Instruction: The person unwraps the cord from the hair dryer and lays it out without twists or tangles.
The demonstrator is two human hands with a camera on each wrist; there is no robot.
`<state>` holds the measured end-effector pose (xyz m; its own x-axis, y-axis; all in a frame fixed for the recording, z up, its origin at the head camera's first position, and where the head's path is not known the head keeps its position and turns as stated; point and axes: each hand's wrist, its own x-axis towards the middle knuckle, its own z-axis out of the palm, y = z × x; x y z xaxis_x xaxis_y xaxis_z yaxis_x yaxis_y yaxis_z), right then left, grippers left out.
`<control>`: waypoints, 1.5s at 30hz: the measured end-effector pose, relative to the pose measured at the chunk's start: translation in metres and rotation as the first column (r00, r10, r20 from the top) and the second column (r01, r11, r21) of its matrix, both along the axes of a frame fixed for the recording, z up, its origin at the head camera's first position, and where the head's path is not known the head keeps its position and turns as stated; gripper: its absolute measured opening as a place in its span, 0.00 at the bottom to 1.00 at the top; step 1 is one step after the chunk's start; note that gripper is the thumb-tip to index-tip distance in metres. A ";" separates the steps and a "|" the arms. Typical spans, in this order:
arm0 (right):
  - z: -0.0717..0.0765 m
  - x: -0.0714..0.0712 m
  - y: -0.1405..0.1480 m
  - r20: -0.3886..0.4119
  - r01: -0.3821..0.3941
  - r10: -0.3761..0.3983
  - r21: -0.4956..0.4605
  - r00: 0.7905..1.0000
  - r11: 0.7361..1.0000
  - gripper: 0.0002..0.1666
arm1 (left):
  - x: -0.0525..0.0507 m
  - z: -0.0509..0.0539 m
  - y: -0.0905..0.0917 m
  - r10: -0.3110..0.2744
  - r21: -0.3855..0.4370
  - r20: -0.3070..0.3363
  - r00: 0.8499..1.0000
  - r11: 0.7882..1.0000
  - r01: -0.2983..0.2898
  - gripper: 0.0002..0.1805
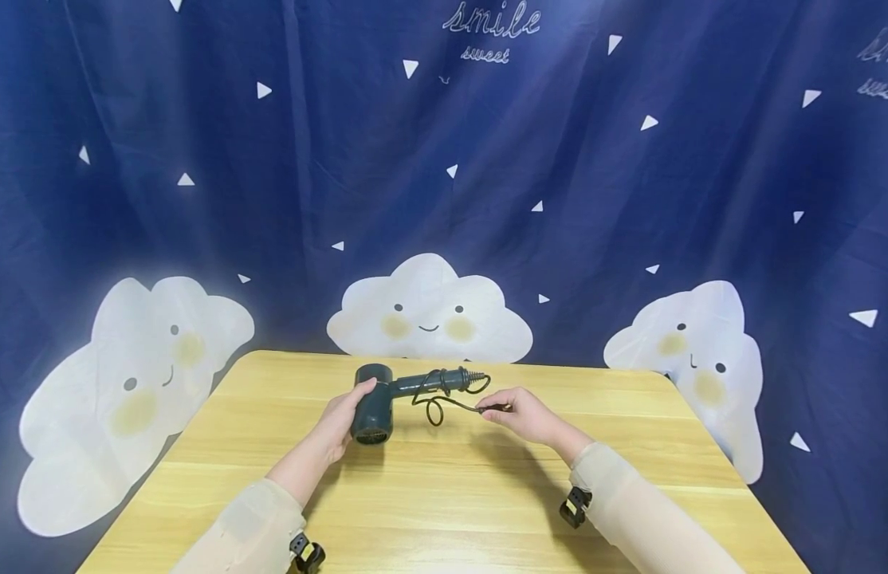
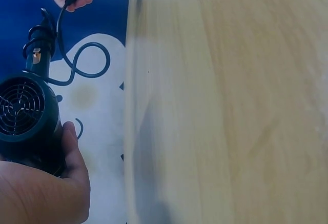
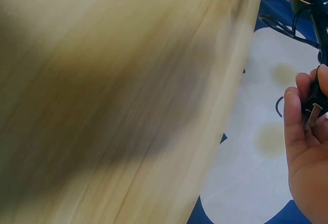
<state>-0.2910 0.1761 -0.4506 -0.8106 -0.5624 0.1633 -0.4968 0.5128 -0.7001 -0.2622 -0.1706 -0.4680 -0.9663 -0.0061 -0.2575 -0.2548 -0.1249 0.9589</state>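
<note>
A dark green hair dryer (image 1: 373, 414) is held above the table, its handle pointing right. My left hand (image 1: 339, 418) grips the dryer's barrel from the left, thumb along its near side; the left wrist view shows the round grille (image 2: 19, 108) at one end. The black cord (image 1: 434, 402) loops round the handle and runs to the right. At its end my right hand (image 1: 523, 413) pinches the plug (image 3: 313, 106), whose metal prong shows in the right wrist view. Some fingers of the left hand are hidden behind the barrel.
Beneath both hands lies a light wooden table (image 1: 430, 510). Behind its far edge hangs a dark blue curtain (image 1: 387, 159) with white clouds and triangles. Each sleeve carries a small black wrist camera (image 1: 576, 507).
</note>
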 end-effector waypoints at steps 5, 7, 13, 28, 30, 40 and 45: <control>0.002 0.001 0.000 -0.005 -0.014 0.014 -0.005 1.000 1.000 0.12 | 0.000 -0.002 -0.001 0.005 0.013 -0.002 1.000 1.000 -0.005 0.43; 0.004 0.002 -0.001 -0.005 -0.024 0.024 -0.010 1.000 1.000 0.12 | -0.001 -0.002 -0.001 0.008 0.016 -0.002 1.000 1.000 -0.008 0.43; 0.008 0.004 -0.003 0.013 -0.057 0.057 -0.026 0.998 0.998 0.12 | -0.002 -0.003 -0.002 0.014 0.007 -0.005 1.000 1.000 -0.014 0.43; 0.019 0.009 -0.010 -0.010 -0.107 0.107 -0.008 0.994 0.994 0.12 | 0.002 -0.007 -0.003 0.028 -0.044 0.026 0.999 0.999 -0.026 0.46; 0.021 0.011 -0.011 -0.008 -0.114 0.114 -0.010 0.993 0.993 0.13 | 0.002 -0.008 -0.003 0.029 -0.043 0.031 0.999 0.999 -0.028 0.46; 0.030 0.014 -0.015 -0.020 -0.127 0.126 -0.001 0.992 0.992 0.12 | 0.002 -0.013 -0.002 0.024 -0.052 0.035 0.999 0.998 -0.022 0.48; 0.034 0.015 -0.016 -0.020 -0.125 0.125 0.004 0.992 0.992 0.12 | 0.002 -0.013 -0.002 0.024 -0.064 0.032 0.999 0.998 -0.022 0.49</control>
